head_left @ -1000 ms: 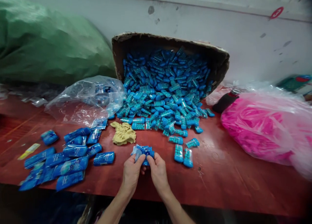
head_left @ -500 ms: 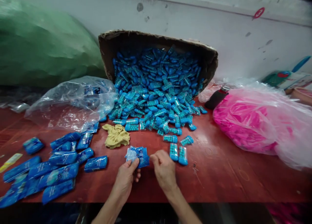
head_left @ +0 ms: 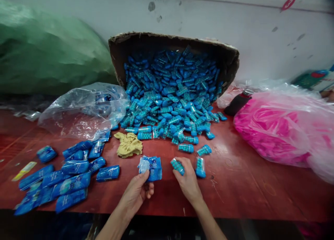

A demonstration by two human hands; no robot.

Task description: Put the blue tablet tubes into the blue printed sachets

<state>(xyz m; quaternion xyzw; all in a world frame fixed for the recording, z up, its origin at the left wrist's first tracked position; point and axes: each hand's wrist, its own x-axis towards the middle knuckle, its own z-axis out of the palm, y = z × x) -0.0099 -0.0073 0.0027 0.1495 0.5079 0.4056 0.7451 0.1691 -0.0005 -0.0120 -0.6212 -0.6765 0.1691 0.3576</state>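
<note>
Since our left hand (head_left: 138,190) has just a thumb-and-finger pinch on the lower edge of the blue printed sleeves (head_left: 154,167), we could lose one if that thumb loosens — they look thin and slick. Our right hand (head_left: 188,180) grips a bead-filled container (head_left: 177,166), right of the sleeves and apart from them; smooth plastic might twist out if we squeeze off-centre. Swing that hand outward and our knuckles could knock the loose container (head_left: 200,167) beside it.

Pale wall (head_left: 255,41), dark stains (head_left: 151,6), red marker (head_left: 288,3) reading 3; red tabletop (head_left: 242,198).
</note>
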